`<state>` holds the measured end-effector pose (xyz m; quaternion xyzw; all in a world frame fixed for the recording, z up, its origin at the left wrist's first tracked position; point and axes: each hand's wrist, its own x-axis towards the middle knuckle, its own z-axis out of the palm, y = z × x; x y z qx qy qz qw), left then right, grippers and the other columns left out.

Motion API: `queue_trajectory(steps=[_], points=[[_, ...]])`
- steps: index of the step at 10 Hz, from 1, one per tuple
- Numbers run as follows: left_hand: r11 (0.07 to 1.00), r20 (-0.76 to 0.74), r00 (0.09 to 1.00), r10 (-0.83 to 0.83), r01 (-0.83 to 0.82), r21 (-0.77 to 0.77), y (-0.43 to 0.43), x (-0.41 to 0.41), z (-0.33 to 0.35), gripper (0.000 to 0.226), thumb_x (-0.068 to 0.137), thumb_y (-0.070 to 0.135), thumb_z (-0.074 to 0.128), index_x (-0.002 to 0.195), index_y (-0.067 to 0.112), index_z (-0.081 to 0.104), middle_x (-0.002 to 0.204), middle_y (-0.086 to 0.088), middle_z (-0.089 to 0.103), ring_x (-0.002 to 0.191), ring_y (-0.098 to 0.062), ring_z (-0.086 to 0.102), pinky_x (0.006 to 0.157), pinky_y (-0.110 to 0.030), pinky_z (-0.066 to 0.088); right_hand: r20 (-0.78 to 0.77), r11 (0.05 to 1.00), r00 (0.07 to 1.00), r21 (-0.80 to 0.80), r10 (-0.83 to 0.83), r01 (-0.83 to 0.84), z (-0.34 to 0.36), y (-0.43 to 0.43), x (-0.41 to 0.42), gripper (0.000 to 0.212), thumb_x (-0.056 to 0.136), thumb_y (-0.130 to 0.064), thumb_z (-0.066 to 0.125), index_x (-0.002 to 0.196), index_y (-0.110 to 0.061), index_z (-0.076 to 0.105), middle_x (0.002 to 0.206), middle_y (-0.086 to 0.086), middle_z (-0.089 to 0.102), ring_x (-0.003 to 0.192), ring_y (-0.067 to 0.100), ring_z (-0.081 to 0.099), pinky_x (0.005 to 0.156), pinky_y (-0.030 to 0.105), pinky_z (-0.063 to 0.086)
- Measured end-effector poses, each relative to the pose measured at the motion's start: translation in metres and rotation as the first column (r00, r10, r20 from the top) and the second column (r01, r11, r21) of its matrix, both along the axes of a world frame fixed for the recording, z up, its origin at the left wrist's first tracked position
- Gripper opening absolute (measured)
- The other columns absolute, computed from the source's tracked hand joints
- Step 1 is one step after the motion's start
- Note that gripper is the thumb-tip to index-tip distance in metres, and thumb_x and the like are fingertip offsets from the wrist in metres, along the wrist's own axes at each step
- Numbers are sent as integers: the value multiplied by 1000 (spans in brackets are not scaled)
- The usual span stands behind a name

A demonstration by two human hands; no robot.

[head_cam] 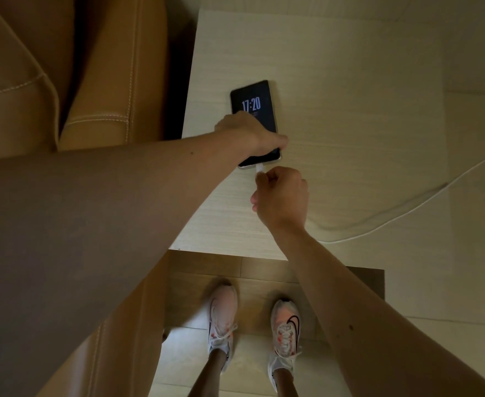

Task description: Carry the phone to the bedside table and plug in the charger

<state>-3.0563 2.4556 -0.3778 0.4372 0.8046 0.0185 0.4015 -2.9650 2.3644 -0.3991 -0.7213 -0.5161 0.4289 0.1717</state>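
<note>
Your bare left forearm (98, 202) filled the near left of the head view, reaching forward across the tan stitched-leather bed frame (101, 81) to the pale wood-grain bedside table (350, 110). Your left hand (250, 133) lay over the lower half of the black, light-edged smartphone (254, 121), fingers curled around its near end and clamping it flat against the tabletop. The screen faced up and was lit, showing 17:20 just beyond your knuckles.

Your right hand (281, 196) was just on the near side of that grip, closed into a loose fist, with thumb and forefinger pinching the small white charger plug (260, 168). The plug met the phone's near edge; whether it was fully seated could not be told. The thin white charger cable (407, 207) showed well to the right of your right hand, curving across the table and off its right side; its run from the plug was hidden under your hand.

Below both grips, your two white laced trainers (285, 330) stood on the light floor (252, 365) at the table's front edge.
</note>
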Motion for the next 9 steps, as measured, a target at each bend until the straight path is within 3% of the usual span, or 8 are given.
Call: queue_trajectory(steps=[2,3,4,5,7,8,9], points=[[989,-248,962,-115,133,59,-7,1,-10,73,58,61,77,112,14,63,103,-5,64,89,-20,60,64,-30,53,-11,988,998,-138,67,-68,-1,0,1,28,98,-31,59,84,-12,75,83,5,79,84,26,75,81,43,61],[988,-341,934,-105,136,68,-12,3,-19,90,57,64,79,125,9,55,119,-12,58,100,-22,57,71,-32,49,63,987,995,-146,75,-65,2,3,10,27,91,-22,58,67,-12,66,66,2,64,64,25,63,60,31,46],[988,-387,919,-78,124,96,-16,4,-24,98,55,64,80,128,5,50,121,-14,51,89,-22,48,69,-33,41,98,988,994,-150,50,-35,6,8,25,21,89,-19,56,73,-13,68,73,4,67,70,28,63,62,31,45],[984,-389,919,-60,120,132,-19,3,-28,101,53,65,82,128,4,49,120,-14,49,88,-24,51,68,-33,41,108,991,994,-135,29,-15,10,13,36,29,92,-28,63,118,-17,72,115,8,74,107,34,68,90,39,54],[977,-354,933,-59,127,170,-28,0,-24,107,51,71,79,130,5,49,121,-14,50,104,-33,61,71,-36,40,66,998,998,-68,17,-13,14,15,47,44,92,-28,65,134,-17,59,121,7,73,116,31,66,101,43,53],[975,-280,960,-13,74,211,-35,-10,-15,99,57,72,76,127,7,52,122,-14,53,107,-34,61,78,-38,48,33,999,999,-40,30,-28,19,12,52,48,93,-27,67,139,-17,55,131,7,69,121,30,65,104,46,52],[921,-93,995,43,-4,390,-64,-13,4,78,70,57,78,123,5,55,120,-16,56,106,-32,60,82,-42,54,-7,999,999,30,45,-45,31,2,58,53,94,-24,68,144,-15,53,137,10,66,120,29,66,103,44,53]])
